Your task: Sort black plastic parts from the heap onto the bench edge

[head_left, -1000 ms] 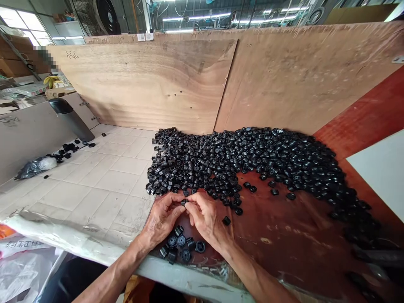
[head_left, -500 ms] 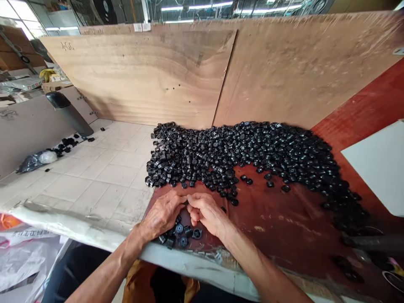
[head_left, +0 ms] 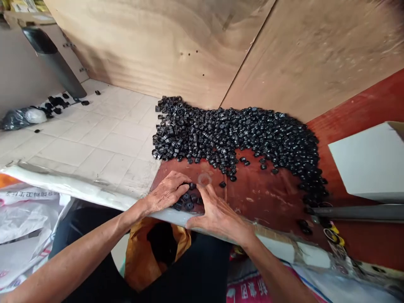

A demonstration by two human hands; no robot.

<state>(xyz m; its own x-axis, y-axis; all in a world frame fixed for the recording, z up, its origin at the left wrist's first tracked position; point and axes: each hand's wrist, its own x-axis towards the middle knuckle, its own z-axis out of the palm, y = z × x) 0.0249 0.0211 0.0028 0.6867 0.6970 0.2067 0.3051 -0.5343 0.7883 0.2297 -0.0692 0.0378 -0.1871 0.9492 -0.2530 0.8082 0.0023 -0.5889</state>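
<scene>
My left hand [head_left: 170,190] is at the front edge of the red-brown board, its thumb and fingers closed at the tip on a small black plastic part [head_left: 192,185]. Opposite it, my right hand [head_left: 217,210] has thumb and fingers spread, curved around the near side of a small group of black round plastic parts [head_left: 188,205]. Several of these lie between the two hands, some showing ribbed round faces. Behind them spreads a large heap of the same black parts [head_left: 202,134]. The palms of both hands are hidden.
Plywood panels [head_left: 151,46] stand behind the heap. A dark grey cylinder [head_left: 57,63] leans at the left beside loose black pieces. On the right are a white box [head_left: 366,160] and a grey bar [head_left: 350,211]. An orange-brown bag [head_left: 143,256] hangs open below the edge.
My view has tilted down. The hands, fingertips together before, have come apart; my right hand has opened and lowered around the small group of black parts.
</scene>
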